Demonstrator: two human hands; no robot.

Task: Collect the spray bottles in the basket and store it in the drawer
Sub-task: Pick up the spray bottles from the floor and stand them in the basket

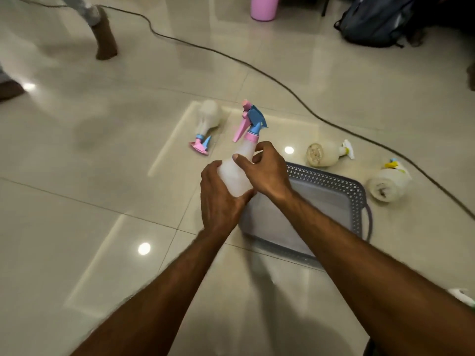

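Observation:
Both my hands grip a translucent white spray bottle (237, 173) with a pink and blue trigger head, held upright over the left end of a grey perforated basket (341, 186). My left hand (221, 199) wraps its lower body; my right hand (267, 170) holds its shoulder. The basket's inside looks bare where it shows. A second pink-and-blue spray bottle (207, 124) lies on the floor beyond. Two cream spray bottles with yellow and white heads lie to the right: one (325, 154) behind the basket, another (389, 183) past its right end.
A dark cable (257, 70) snakes across the glossy tiled floor behind the bottles. A pink container (264, 7) and a dark backpack (377, 21) sit at the far edge. A person's foot (104, 38) stands at the top left.

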